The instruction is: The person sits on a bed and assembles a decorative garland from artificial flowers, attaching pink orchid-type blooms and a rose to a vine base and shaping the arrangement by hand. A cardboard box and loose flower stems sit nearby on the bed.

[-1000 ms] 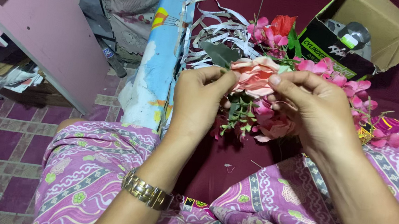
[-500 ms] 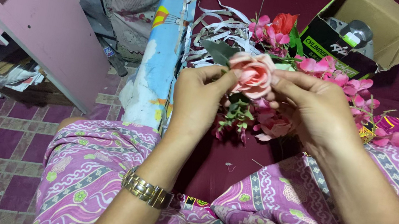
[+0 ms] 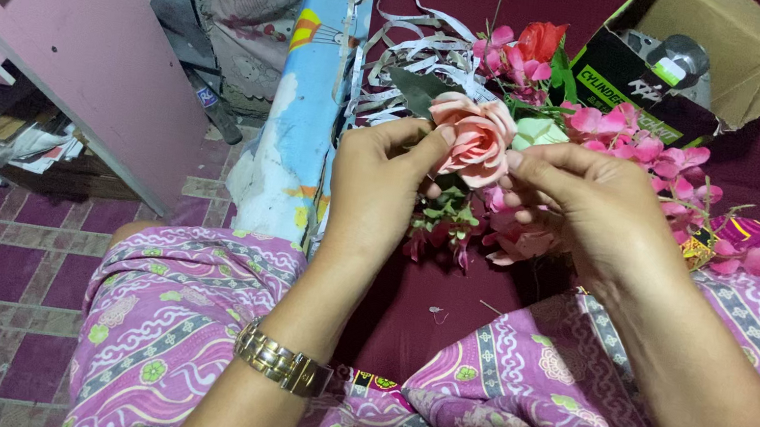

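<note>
Between both hands I hold a peach-pink artificial rose (image 3: 472, 135), its bloom facing up toward me. My left hand (image 3: 374, 188), with a gold watch (image 3: 280, 363) on the wrist, pinches the rose's left side with thumb and forefinger. My right hand (image 3: 579, 207) pinches its right side. Below the rose, small green and dark pink sprigs (image 3: 442, 227) hang between my hands. More pink blossoms (image 3: 647, 147) and a red flower (image 3: 540, 40) lie just behind on the dark red surface (image 3: 425, 319).
An open cardboard box (image 3: 718, 63) holding a black carton stands at the back right. Shredded white paper strips (image 3: 413, 50) lie behind the flowers. A blue patterned roll (image 3: 297, 133) lies left, beside a pink cabinet (image 3: 76, 52). My lap is covered in purple patterned cloth (image 3: 178, 314).
The rose has been turned up from a sideways tilt so its bloom faces me, and both hands have shifted their pinch to its sides.
</note>
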